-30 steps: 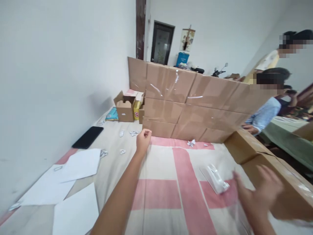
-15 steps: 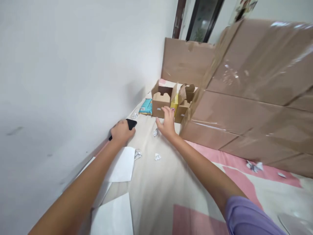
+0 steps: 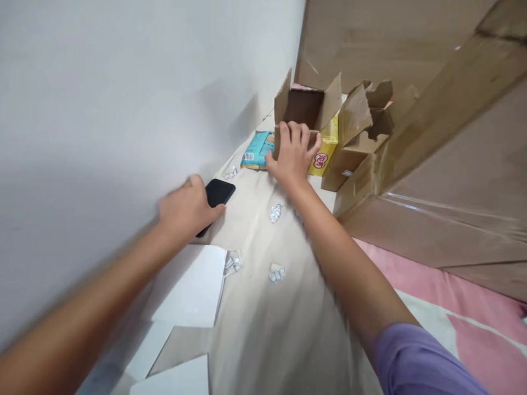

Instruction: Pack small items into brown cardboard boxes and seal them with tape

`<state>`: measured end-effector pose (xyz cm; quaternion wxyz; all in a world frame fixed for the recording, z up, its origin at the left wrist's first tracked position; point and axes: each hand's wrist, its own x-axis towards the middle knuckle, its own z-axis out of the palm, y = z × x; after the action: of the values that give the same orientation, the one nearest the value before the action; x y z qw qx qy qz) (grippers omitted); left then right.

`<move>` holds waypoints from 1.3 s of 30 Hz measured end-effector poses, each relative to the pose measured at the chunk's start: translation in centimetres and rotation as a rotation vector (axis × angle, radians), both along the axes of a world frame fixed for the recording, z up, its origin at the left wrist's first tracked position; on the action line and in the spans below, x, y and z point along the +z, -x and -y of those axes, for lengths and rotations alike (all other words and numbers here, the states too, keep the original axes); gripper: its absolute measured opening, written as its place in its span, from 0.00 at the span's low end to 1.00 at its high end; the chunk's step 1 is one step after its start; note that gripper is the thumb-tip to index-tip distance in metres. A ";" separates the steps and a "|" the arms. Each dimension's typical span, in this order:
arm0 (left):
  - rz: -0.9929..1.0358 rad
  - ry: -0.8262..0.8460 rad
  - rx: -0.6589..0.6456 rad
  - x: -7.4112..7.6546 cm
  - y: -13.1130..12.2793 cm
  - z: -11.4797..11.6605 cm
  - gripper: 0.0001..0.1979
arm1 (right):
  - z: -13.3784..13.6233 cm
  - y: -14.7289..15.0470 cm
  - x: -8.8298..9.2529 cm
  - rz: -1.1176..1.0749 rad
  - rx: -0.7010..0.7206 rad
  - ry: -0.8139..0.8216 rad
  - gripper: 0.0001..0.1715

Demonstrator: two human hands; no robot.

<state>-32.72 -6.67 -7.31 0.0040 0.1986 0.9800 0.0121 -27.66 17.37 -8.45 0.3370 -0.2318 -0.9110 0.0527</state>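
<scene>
My right hand (image 3: 293,154) grips the front wall of a small open cardboard box (image 3: 305,105) near the far corner, fingers hooked over its rim. My left hand (image 3: 186,207) lies on a black phone (image 3: 218,193) beside the white wall, fingers curled over it. A yellow packet (image 3: 325,153) stands just right of the small box. A teal packet (image 3: 257,149) lies to its left. Another small open box (image 3: 359,137) stands further right.
Big taped cardboard cartons (image 3: 444,164) are stacked along the right and back. White paper sheets (image 3: 190,285) lie on the cream and pink cloth (image 3: 272,329) near my left arm. Several crumpled paper bits (image 3: 276,213) are scattered between my arms. The white wall (image 3: 102,109) runs along the left.
My view has swung left and closer to the corner. My right hand moved from the right side of the cloth to the small box and took hold of its rim. My left hand came down on the phone.
</scene>
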 end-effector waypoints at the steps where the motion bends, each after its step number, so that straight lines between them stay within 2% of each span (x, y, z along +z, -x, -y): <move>1: -0.020 0.034 0.022 0.3 -0.2 0.7 0.32 | -0.1 0.0 0.0 -0.006 0.011 0.010 0.32; 4: -0.024 0.096 0.082 0.6 -1.4 3.0 0.33 | -0.4 0.2 0.2 -0.008 0.030 0.021 0.32; 7: -0.040 0.084 0.128 -0.3 -2.4 3.9 0.32 | -0.6 0.3 0.1 -0.010 0.020 0.013 0.31; 11: -0.030 0.020 0.153 -1.7 -2.7 2.9 0.34 | -0.7 0.5 -0.2 -0.015 0.021 -0.008 0.31; 14: -0.043 -0.028 0.158 -2.0 -2.4 2.1 0.34 | -0.7 0.5 -0.4 -0.022 0.028 -0.014 0.31; 20: -0.092 0.003 0.164 -2.0 -2.0 1.8 0.35 | -0.6 0.5 -0.2 -0.020 0.005 -0.011 0.31; 31: -0.064 0.014 0.126 -2.0 -0.9 -0.2 0.36 | -0.6 0.4 -0.3 -0.022 0.002 -0.014 0.31; 39: -0.047 0.083 0.191 -1.2 -1.6 -0.7 0.35 | -0.4 0.4 -0.4 -0.010 -0.070 -0.056 0.31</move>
<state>-31.07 -6.01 -8.55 -0.0117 0.1040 0.9940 -0.0328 -28.10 17.77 -8.85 0.3496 -0.2536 -0.9018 0.0165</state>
